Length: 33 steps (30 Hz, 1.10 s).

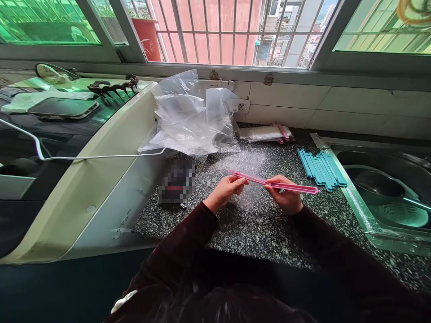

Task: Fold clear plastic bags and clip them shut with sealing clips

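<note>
A long pink bag sealing clip (292,186) stretches between my two hands above the counter. My left hand (225,192) pinches it near its left end. Further right, my right hand (285,197) is closed on it around the middle, and the right part sticks out beyond the fingers. Clear plastic film (248,197) shows around and below the clip between the hands; its edges are hard to make out. To the right of my right hand lies a bunch of blue sealing clips (321,169).
Crumpled clear plastic bags (191,116) are piled by the wall. Behind the hands lies a packet with pink strips (266,133). A blurred dark item (177,181) sits left; a sink (357,202) is right. A white cable (101,157) crosses the left-hand appliance (101,179).
</note>
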### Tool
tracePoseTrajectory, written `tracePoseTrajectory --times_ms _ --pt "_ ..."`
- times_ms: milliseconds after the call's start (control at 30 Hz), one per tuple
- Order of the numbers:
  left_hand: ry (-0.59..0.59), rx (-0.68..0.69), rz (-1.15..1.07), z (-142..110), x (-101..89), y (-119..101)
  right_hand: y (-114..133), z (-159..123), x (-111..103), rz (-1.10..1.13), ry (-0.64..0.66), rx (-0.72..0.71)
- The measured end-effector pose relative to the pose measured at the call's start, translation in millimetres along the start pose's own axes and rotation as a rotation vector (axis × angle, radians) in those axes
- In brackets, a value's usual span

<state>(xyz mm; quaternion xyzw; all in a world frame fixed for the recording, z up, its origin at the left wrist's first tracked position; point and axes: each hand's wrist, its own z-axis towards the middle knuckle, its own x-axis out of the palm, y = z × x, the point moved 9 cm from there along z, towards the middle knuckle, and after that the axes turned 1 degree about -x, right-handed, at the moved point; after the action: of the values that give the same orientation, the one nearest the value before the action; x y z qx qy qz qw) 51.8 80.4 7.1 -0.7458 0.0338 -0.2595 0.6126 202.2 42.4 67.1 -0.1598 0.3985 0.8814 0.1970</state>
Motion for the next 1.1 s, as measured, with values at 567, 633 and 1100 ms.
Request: tracePoseTrajectory --times_ms 567,633,1100 --pt "-0.191 -0.112 -0.211 3 -12.3 20 4 -2 9 -0.081 0.061 -0.059" --pt "-0.234 -0.157 -0.281 2 -13.3 25 6 -2 10 -0.093 0.058 -0.083" --pt "-0.333 -0.109 -0.304 0 -21.9 24 1 1 3 -0.096 0.075 -0.047"
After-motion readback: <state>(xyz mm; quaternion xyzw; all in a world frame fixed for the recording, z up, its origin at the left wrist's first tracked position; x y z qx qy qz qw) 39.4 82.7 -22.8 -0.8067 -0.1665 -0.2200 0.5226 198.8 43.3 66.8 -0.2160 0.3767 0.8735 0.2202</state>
